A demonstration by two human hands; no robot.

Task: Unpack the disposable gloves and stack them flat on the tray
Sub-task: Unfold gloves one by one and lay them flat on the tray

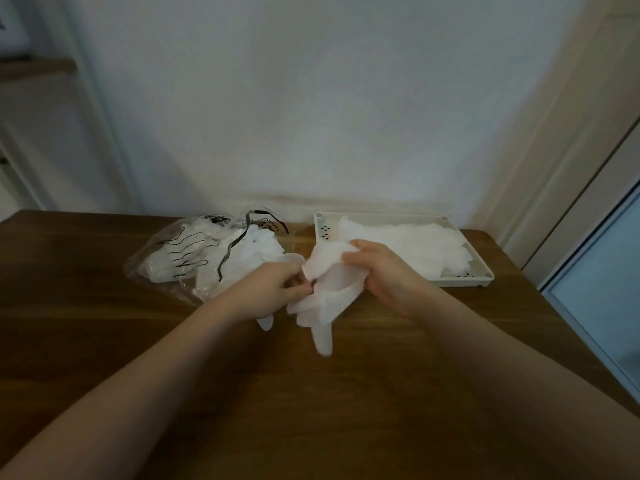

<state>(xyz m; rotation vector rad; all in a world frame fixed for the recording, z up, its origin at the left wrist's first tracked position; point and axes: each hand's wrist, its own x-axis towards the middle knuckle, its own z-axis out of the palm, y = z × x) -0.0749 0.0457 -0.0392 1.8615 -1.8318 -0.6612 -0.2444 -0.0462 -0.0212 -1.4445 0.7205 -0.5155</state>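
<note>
Over the middle of the wooden table (104, 341), both my hands hold a thin translucent white disposable glove (325, 289). My right hand (381, 271) grips its upper part. My left hand (277, 289) pinches its left edge. The glove's fingers hang down toward me. A clear plastic package (194, 254) with black printed lines lies at the back left, with more gloves spilling from it. A cream tray (460, 280) stands at the back right with several gloves (415, 247) lying flat in it.
A white wall rises just behind the table. The table's right edge runs diagonally close to the tray, with a pale door frame and a glass panel (602, 299) beyond it. Bare wood lies in front of my hands.
</note>
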